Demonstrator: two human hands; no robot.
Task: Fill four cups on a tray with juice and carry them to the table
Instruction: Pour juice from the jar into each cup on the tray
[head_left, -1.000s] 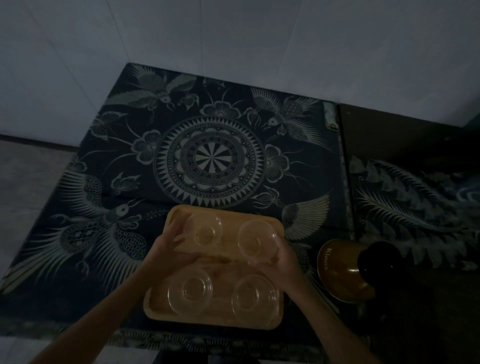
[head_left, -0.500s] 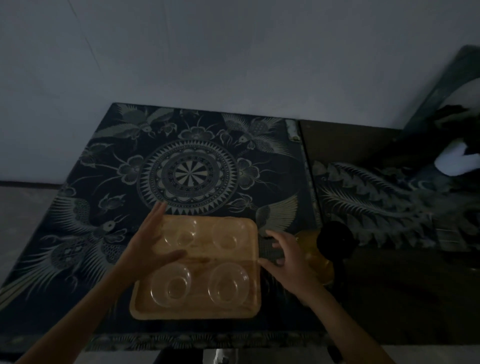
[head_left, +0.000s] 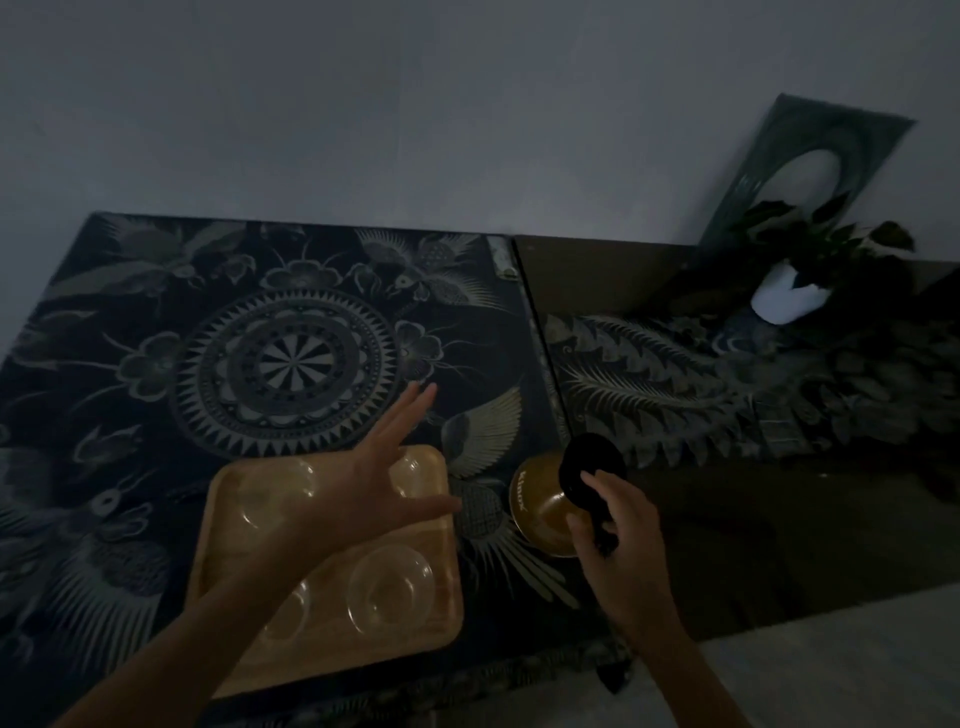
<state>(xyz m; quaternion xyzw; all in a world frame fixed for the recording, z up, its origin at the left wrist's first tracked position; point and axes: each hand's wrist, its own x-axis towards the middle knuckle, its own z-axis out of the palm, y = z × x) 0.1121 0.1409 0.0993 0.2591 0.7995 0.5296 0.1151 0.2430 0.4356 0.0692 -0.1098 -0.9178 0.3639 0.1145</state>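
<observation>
A wooden tray (head_left: 228, 525) lies near the front edge of a table covered by a dark patterned cloth (head_left: 291, 358). On it stand clear glass cups: one at the front right (head_left: 389, 590), one at the back left (head_left: 278, 491); the others are partly hidden by my left arm. My left hand (head_left: 379, 478) hovers over the tray's back right with fingers spread, holding nothing. Right of the tray stands an amber jug with a black lid (head_left: 545, 512). My right hand (head_left: 618, 525) is closed around the jug's black handle.
A second table with a patterned cloth (head_left: 727, 384) adjoins on the right. At its back stand a white pot with a dark plant (head_left: 787, 299) and a framed mirror (head_left: 810, 171) leaning on the wall. The room is dim.
Both hands left the tray's cups. My right hand moved right and took hold of the jug's handle. My left hand lifted and spread above the tray. The view swung to the right.
</observation>
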